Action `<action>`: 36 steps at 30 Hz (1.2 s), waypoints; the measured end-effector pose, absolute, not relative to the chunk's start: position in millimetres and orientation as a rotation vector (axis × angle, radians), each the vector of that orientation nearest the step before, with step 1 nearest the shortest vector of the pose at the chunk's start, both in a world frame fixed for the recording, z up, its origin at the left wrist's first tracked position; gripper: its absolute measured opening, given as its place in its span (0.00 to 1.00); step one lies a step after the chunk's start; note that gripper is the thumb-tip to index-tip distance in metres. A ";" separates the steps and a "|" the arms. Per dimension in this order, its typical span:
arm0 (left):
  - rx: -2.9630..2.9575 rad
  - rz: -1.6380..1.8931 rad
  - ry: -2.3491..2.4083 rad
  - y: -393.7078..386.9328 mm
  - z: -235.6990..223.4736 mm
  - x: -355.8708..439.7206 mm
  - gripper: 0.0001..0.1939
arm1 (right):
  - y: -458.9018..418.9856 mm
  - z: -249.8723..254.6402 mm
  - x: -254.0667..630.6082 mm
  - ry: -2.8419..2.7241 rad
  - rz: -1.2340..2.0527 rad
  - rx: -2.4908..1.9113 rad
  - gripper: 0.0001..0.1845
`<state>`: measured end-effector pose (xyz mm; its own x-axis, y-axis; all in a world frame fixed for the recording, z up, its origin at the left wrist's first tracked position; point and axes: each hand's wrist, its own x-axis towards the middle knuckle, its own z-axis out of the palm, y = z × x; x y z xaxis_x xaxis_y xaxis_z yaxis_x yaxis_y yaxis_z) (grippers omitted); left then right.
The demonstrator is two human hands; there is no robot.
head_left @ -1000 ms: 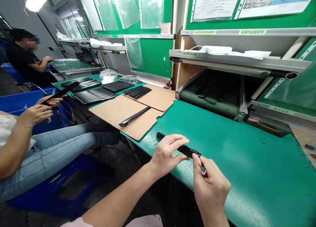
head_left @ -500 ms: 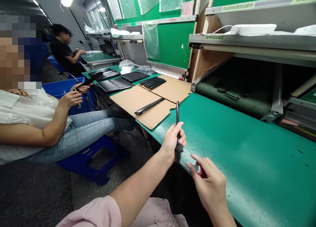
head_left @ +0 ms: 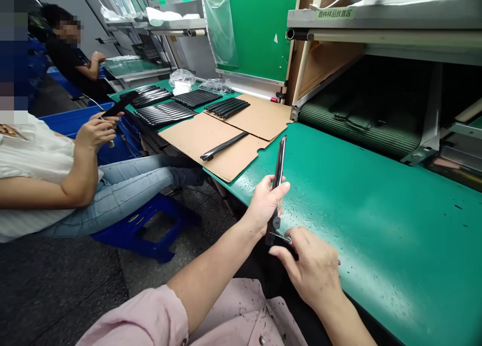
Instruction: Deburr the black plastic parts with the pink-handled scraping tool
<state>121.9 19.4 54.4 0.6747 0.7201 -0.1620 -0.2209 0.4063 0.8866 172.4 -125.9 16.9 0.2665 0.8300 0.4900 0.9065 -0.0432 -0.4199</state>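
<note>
My left hand (head_left: pixel 265 203) is closed round a long black plastic strip (head_left: pixel 279 162), held nearly upright over the front edge of the green table (head_left: pixel 357 205). My right hand (head_left: pixel 311 268) is just below it, fingers pinched on a small metal-tipped tool (head_left: pixel 283 237) with a red handle, its tip touching the strip's lower end. Another loose black strip (head_left: pixel 220 147) lies on a brown cardboard sheet (head_left: pixel 205 135) to the left.
A seated person (head_left: pixel 45 170) to my left holds a black strip (head_left: pixel 119 104). Rows of black strips (head_left: pixel 163 113) lie beyond the cardboard. A ribbed conveyor (head_left: pixel 357 130) runs under the shelf (head_left: pixel 376 22). Another person (head_left: pixel 71 49) sits far back left, beside blue crates (head_left: pixel 75 122).
My left hand turned the strip from lying across the table to nearly upright. My right hand came up so the tool meets the strip's lower end. My view swung left and down.
</note>
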 end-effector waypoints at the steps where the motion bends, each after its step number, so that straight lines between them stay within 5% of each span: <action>1: 0.988 0.623 0.579 17.3 54.6 121.3 0.16 | -124.2 19.8 171.0 -1.596 -0.187 -1.891 0.29; 36: 0.539 0.554 0.456 9.9 63.1 101.5 0.07 | -123.2 18.3 165.3 -1.560 -0.138 -1.833 0.35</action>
<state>101.5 9.9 63.1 0.7592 0.5978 -0.2576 -0.3677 0.7204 0.5880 165.3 -123.2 18.3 0.2639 0.8198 0.5082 0.8965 -0.0140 -0.4429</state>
